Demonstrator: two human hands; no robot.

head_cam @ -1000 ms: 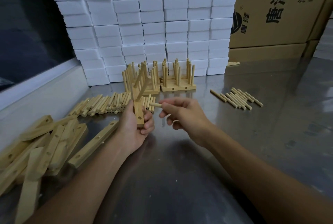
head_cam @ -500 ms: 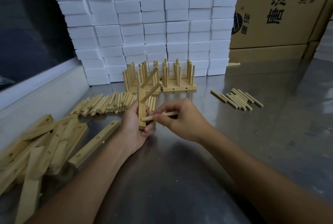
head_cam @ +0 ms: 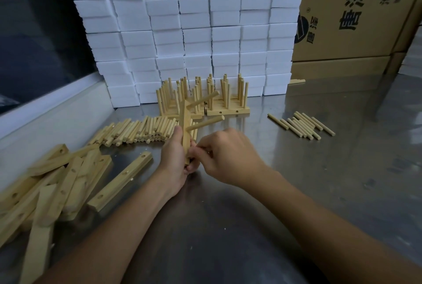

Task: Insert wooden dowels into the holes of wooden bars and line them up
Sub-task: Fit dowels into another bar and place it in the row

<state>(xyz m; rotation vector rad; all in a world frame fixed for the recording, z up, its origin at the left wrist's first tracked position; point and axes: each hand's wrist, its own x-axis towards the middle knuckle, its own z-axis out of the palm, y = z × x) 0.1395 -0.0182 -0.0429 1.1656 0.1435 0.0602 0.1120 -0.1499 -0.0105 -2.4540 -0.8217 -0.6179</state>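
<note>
Left edge: pile of blank bars (head_cam: pixel 57 183), flat pale softwood strips with drilled round holes, lying crossed over each other on the steel bench (head_cam: pixel 342 192). One lone bar (head_cam: pixel 121 181) lies just right of the pile, holes facing up.

Behind it: loose dowels (head_cam: pixel 137 130), a long row of smooth, plain cylinders of the same pale wood.

Centre: left hand (head_cam: pixel 175 160) grips the held bar (head_cam: pixel 185 133) near its lower end, bar standing roughly upright just above the bench. Two fitted dowels (head_cam: pixel 203 123) already stick out of it to the right, angled up. Right hand (head_cam: pixel 228 158) pinches a third dowel at the bar's lowest hole; that dowel is almost wholly hidden by the fingers, so seating depth can't be read.

Step in hand, as a judgement: third insertion. Do it well by keeping the dowel square to the bar face, pushing straight along the hole axis with a slight twist, and bracing the bar from behind with the left fingers. Likely a friction fit; a skewed entry could jam or split the hole edge.

Behind centre: finished bars (head_cam: pixel 205 105), dowels upright, lined up against the white foam blocks (head_cam: pixel 194 32).

Right: a small batch of dowels (head_cam: pixel 301 125) lying side by side, and cardboard boxes (head_cam: pixel 354 21) at the back.
</note>
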